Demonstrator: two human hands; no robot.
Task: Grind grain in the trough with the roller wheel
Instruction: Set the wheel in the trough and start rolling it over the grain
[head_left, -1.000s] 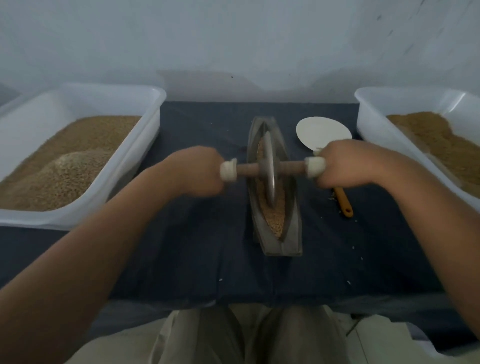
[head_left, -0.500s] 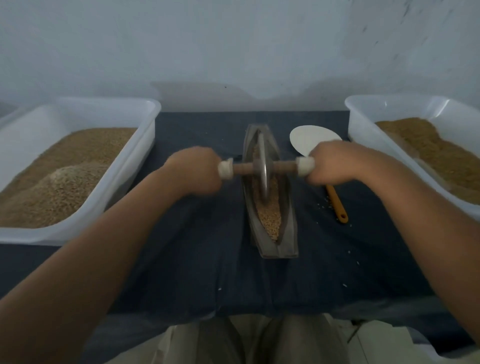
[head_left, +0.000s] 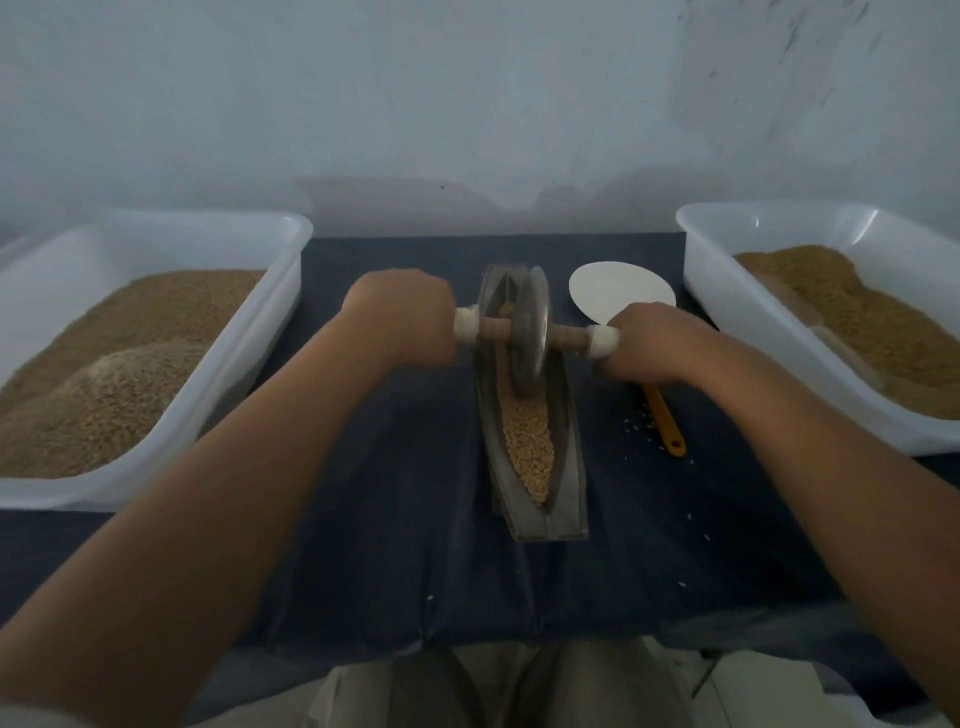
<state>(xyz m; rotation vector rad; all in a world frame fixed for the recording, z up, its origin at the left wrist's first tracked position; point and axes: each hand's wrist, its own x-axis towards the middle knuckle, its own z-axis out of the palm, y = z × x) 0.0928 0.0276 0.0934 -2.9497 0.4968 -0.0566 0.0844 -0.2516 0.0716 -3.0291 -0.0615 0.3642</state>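
Mid-grind: your left hand (head_left: 402, 317) and right hand (head_left: 649, 343) grip the roller wheel (head_left: 530, 332) axle, fingers curled tight. Next: draw it nearward over the trough (head_left: 569, 467) grain (head_left: 527, 441), pressing evenly.

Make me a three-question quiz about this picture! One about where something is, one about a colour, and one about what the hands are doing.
1. Where in the trough is the roller wheel?
A. At the near end
B. Toward the far end
C. Outside it, on the cloth

2. What colour is the scoop handle?
A. Orange
B. Green
C. Blue

3. What do the left-hand grip and the right-hand grip hold?
A. The scoop
B. Nothing
C. The axle, one end each

Answers:
1. B, the wheel stands in the far half, with grain lying bare nearer the person.
2. A, the handle beside the trough is plainly orange.
3. C, fingers curl round both ends of the axle.
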